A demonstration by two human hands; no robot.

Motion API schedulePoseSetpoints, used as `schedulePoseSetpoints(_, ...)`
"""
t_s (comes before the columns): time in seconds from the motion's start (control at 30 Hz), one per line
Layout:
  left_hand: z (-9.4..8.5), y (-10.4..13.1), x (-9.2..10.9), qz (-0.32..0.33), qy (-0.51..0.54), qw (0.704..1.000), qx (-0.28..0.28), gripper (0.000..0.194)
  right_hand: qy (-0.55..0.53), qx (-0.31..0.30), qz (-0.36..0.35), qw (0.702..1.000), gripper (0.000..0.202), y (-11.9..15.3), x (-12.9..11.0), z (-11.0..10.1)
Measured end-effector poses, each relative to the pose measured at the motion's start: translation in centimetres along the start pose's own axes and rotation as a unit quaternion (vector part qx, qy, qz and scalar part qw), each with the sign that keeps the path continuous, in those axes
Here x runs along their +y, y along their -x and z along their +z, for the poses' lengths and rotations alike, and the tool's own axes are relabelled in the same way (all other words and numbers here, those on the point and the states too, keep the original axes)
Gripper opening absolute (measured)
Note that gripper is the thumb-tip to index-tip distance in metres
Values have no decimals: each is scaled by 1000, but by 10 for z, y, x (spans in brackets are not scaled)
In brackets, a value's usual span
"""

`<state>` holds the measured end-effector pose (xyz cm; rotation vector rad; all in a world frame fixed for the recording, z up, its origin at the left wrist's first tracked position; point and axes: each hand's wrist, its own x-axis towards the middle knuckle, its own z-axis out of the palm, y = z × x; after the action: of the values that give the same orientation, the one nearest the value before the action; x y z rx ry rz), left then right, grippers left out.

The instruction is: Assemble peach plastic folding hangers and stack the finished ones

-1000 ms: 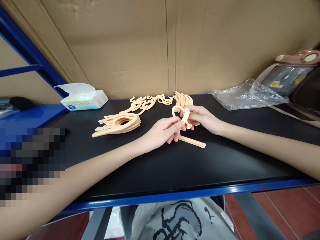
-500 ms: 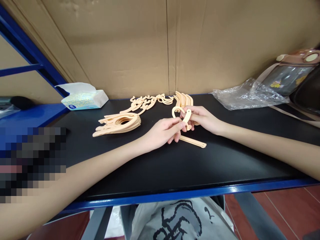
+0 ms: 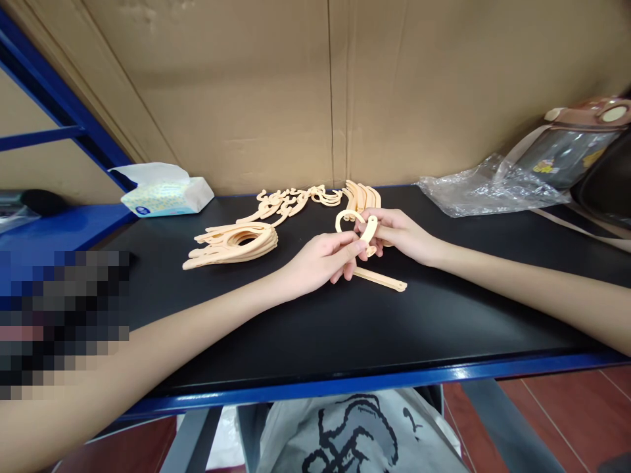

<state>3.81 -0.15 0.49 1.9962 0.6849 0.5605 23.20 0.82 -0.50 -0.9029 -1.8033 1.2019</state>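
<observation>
My left hand pinches a short cream plastic piece with a hole at its end. Close against it, my right hand has its fingers closed on a curved cream hook. Whether these two parts are joined is hidden by the fingers. A small round end pokes out below the right fingers. Under the hands, a straight beige strip lies on the black tabletop. Left of them is a stack of beige curved arms.
Small beige hooks lie in a loose heap at the back, beside stacked curved pieces. A tissue pack stands back left. Crumpled clear plastic and a drinking bottle are at right. Cardboard rises behind.
The curved hook has shifted slightly left and tilted between my fingers. Both hands stay in nearly the same place.
</observation>
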Motion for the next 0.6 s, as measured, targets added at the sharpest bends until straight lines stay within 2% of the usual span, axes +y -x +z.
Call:
schedulePoseSetpoints(0.4, 0, 0, 0, 2, -5, 1000, -1, 31, -11, 8, 15, 1000, 20, 0, -2, 0)
schedulePoseSetpoints(0.6, 0, 0, 1, 3, -8, 1000, -3, 31, -8, 19, 10, 1000, 13, 0, 1, 0)
